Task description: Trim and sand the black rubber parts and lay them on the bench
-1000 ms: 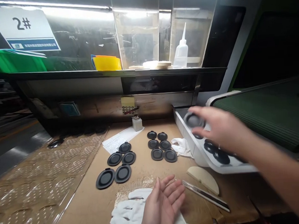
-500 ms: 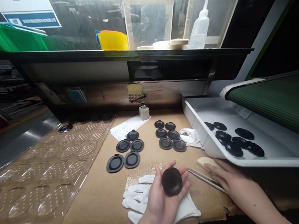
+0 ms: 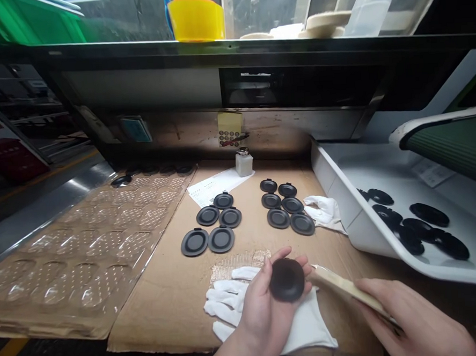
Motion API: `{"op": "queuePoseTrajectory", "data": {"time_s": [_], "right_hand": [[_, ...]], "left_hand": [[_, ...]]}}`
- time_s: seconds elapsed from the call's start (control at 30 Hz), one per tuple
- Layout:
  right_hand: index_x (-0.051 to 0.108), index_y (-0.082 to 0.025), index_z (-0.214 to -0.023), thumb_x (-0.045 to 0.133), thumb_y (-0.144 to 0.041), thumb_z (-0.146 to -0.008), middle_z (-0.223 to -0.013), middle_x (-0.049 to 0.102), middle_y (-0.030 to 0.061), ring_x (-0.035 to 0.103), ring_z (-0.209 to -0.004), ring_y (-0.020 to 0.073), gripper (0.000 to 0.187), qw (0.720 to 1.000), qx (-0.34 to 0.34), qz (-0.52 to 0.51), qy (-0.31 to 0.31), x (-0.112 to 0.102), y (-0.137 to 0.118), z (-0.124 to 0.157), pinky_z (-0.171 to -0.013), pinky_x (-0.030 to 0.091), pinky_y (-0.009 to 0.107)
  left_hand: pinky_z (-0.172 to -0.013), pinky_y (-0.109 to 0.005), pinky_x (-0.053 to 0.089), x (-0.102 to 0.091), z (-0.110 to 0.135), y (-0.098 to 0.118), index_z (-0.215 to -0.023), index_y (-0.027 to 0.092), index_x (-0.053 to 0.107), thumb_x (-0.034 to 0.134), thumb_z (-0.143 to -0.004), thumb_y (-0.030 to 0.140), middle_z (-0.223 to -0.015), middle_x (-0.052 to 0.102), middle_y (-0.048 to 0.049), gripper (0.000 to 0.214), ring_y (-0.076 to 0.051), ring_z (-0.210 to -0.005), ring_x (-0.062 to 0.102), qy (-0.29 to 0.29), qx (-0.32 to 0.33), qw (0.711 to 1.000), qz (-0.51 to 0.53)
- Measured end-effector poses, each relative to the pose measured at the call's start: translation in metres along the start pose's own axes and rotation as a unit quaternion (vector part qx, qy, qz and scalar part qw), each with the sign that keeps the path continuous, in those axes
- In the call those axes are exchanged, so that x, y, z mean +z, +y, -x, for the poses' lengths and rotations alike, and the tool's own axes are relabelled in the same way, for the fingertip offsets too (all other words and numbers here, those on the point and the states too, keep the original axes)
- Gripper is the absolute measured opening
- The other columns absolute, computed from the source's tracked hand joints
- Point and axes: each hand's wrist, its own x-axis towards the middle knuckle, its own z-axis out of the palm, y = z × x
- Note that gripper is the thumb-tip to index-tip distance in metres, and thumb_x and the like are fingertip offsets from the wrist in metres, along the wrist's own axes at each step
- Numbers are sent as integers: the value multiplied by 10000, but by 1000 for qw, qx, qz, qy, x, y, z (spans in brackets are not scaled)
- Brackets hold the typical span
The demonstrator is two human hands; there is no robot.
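My left hand (image 3: 265,305) cups a black round rubber part (image 3: 286,280) in its palm, fingers curled round it, above a white glove (image 3: 229,302) lying on the cardboard. My right hand (image 3: 412,323) grips a flat beige semicircular tool (image 3: 341,287) and holds its tip against the right edge of the black part. More black round parts lie in two groups on the cardboard (image 3: 220,224) (image 3: 286,210), farther from me.
A white tray (image 3: 345,209) at the right holds several black parts (image 3: 418,226). A clear plastic blister sheet (image 3: 85,252) covers the left. A small white bottle (image 3: 244,162), a paper sheet (image 3: 218,185) and a second glove (image 3: 324,210) lie at the back. A green conveyor belt (image 3: 457,143) sits far right.
My right hand carried a black part from the tray into my left palm, then picked up the beige tool from the cardboard and brought it to the part. The camera tilted down.
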Motion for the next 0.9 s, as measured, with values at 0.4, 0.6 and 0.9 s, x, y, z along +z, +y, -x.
{"op": "queuePoseTrajectory", "data": {"time_s": [0.4,0.6,0.9], "right_hand": [[535,-308,-1131,409,-492,-814,-1135,536,46,567,-897,196,388,992,-21,117,-42,23,-3,-21,-531,487,271],[440,-288,-1237,513,-276,-802,-1234,501,24,433,-1133,207,441,981,-164,-64,-86,12,-46,-46,-943,349,418],[498,-286,-1181,362,-348,-880,-1040,606,-38,567,-919,58,336,845,-81,-490,-198,18,-28,26,-815,409,135]], "left_hand": [[-936,-432,359,2,-1,-2,-1152,132,442,420,-817,467,-1158,541,-203,475,-288,-1054,536,10,14,1000,-24],[-1020,-425,303,6,-1,-1,-1190,154,467,410,-840,391,-1214,529,-144,427,-261,-1153,467,16,11,999,-47],[-1062,-527,193,22,-15,-1,-1204,264,466,498,-714,526,-1157,577,-120,557,-290,-1159,457,128,5,974,-185]]}}
